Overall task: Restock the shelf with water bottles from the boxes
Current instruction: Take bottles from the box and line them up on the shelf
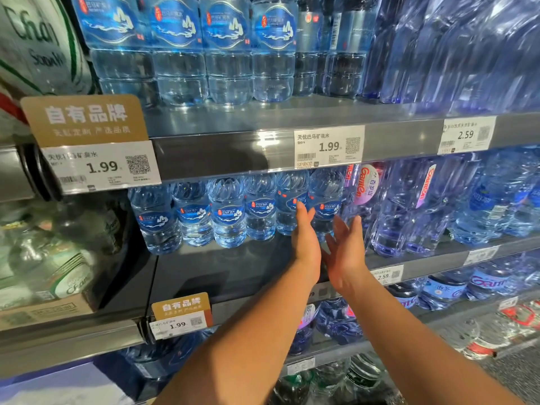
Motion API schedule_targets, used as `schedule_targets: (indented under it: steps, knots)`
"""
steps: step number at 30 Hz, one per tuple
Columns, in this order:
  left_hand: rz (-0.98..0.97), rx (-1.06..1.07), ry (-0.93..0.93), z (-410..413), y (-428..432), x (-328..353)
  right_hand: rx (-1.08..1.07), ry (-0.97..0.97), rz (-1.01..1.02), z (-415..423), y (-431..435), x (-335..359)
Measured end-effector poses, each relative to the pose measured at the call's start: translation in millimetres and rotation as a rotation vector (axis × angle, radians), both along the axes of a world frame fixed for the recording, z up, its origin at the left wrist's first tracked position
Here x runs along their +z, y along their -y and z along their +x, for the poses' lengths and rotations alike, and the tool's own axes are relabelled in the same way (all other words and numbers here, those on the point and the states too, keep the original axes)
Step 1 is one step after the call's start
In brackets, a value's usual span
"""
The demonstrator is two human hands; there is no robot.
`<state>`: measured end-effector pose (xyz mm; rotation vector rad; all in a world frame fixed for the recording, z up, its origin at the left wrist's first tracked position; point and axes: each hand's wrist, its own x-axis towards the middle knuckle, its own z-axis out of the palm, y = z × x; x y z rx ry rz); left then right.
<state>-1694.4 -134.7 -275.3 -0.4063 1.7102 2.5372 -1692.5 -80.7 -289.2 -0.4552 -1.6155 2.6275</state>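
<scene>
At our 12 o'clock, on the middle shelf (233, 267), the rightmost blue-labelled water bottle (326, 197) stands in its row. Our left hand (305, 241), fingers straight, sits at its 9 o'clock side; our right hand (346, 252), fingers spread and relaxed, is at its 4 o'clock. Neither grips it; whether they touch it we cannot tell.

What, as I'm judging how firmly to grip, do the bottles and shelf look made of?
Bottles: clear, glossy plastic, probably thin; see-through, with ribbed walls catching highlights. Shelf: likely painted metal, dark grey, smooth with a dull sheen.
</scene>
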Motion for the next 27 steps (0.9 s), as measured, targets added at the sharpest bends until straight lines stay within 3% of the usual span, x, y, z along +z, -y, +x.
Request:
schedule_targets:
  steps: [14,18,21,24,27]
  knots:
    - [0.017,-0.045,-0.011,-7.5,6.3,-5.7,0.069,0.022,0.036,-19.8,1.9,-3.4]
    - [-0.067,-0.068,-0.033,-0.3,18.1,-3.6,0.130,0.066,0.066,-22.2,-2.0,-0.4]
    - [-0.217,-0.001,0.005,4.2,36.1,8.4,0.100,0.144,0.120,-23.9,-7.1,-0.7]
    - [-0.660,0.004,0.033,13.2,52.8,23.7,0.106,0.178,0.275,-24.2,-14.5,1.9]
    - [-1.056,-0.044,0.050,27.5,59.9,35.4,0.189,0.145,0.640,-20.8,-22.2,6.7]
